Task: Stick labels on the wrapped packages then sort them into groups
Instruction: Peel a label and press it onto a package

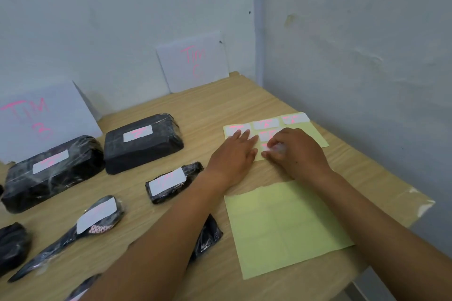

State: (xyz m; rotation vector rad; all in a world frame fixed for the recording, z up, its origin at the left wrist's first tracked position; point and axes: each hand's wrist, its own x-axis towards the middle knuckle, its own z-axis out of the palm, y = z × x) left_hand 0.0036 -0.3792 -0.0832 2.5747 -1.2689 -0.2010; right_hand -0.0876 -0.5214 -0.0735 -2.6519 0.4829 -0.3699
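Note:
A yellow label sheet (315,133) with several white labels lettered in pink lies at the table's far right. My left hand (234,154) rests flat on it, fingers straight. My right hand (296,151) pinches a white label (277,149) and lifts its edge off the sheet. Several black wrapped packages lie to the left: two large blocks (144,142) (53,171), a small one (171,182) and a brush-shaped one (73,232), each with a white label on top. Another black package (208,234) lies partly hidden under my left forearm.
A bare yellow backing sheet (283,227) lies near the front right edge. Two white signs with pink writing (193,63) (36,117) lean against the back wall. More black packages (12,244) sit at the left edge. A wall closes the right side.

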